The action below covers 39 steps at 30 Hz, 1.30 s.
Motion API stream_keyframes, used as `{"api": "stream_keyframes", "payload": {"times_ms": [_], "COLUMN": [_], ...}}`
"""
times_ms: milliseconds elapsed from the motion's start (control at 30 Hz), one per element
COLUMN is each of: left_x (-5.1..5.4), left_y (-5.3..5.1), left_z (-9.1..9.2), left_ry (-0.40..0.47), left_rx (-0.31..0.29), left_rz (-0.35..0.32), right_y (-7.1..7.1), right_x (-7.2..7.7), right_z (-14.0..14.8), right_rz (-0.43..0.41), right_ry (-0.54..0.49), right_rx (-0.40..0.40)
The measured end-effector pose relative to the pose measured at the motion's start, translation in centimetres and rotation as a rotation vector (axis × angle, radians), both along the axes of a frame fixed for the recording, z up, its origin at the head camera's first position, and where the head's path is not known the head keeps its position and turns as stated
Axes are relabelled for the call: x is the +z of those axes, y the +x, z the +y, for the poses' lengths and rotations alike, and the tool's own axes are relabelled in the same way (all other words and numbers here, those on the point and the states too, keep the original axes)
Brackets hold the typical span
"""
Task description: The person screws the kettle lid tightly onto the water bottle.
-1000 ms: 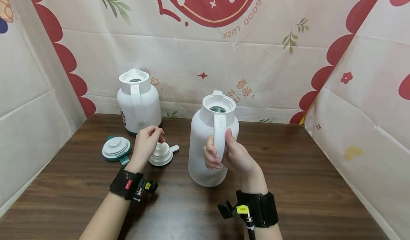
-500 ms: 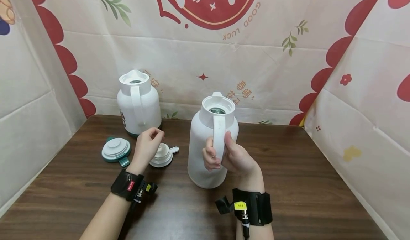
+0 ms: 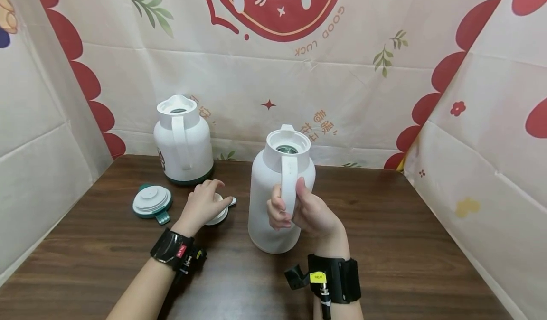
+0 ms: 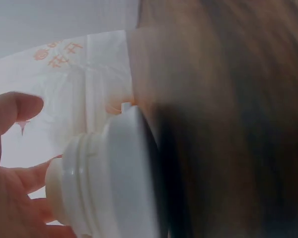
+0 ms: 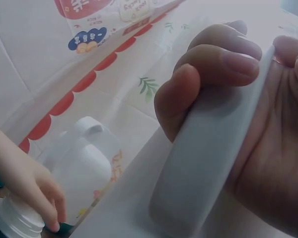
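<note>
A tall white thermos jug (image 3: 262, 206) stands upright and lidless right of the table's middle. My right hand (image 3: 315, 215) grips its handle (image 3: 288, 180), fingers curled round it, as the right wrist view also shows. To the left, my left hand (image 3: 200, 207) hovers over a white stopper lid (image 3: 220, 217) lying on the table with its stepped side up. In the left wrist view, the thumb stands apart from the lid (image 4: 124, 173), while the other fingers are spread beside its narrow end; whether they touch it I cannot tell. The hand covers part of the lid in the head view.
A shorter white jug (image 3: 188, 144) with a dark green base stands lidless at the back left. Left of my left hand lies a green-and-white lid (image 3: 152, 201). Printed cloth (image 3: 239, 82) hangs behind and on both sides of the wooden table (image 3: 384, 244).
My left hand's fingers have spread from a bunched pose and moved slightly lower over the white lid. The right hand keeps its grip on the tall jug, which has not visibly moved on the table.
</note>
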<state>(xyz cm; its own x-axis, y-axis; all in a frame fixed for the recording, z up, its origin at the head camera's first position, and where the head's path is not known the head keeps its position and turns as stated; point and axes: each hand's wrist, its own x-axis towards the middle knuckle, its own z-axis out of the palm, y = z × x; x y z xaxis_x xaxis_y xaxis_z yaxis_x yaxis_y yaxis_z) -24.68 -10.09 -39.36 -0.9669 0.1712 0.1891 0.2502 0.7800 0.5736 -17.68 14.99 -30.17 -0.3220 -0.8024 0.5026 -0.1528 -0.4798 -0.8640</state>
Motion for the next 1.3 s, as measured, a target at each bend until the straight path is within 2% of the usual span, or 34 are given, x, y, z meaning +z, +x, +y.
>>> {"api": "stream_keyframes", "payload": {"times_ms": [367, 667, 933, 1300], "left_x": [-0.6, -0.3, -0.1, 0.1], "left_y": [0.2, 0.7, 0.6, 0.1], "left_z": [-0.1, -0.6, -0.9, -1.4], "left_ry": [-0.138, -0.175, -0.193, -0.136], "left_rx": [-0.033, -0.052, -0.033, -0.029], "left_rz": [-0.047, -0.087, -0.089, -0.088], "right_y": [0.1, 0.2, 0.2, 0.2], "right_x": [0.1, 0.1, 0.2, 0.1], "right_z": [0.1, 0.1, 0.0, 0.0], "right_rz": [0.014, 0.012, 0.006, 0.010], "right_ry": [0.012, 0.015, 0.015, 0.003], "right_rx": [-0.028, -0.036, -0.035, -0.029]}}
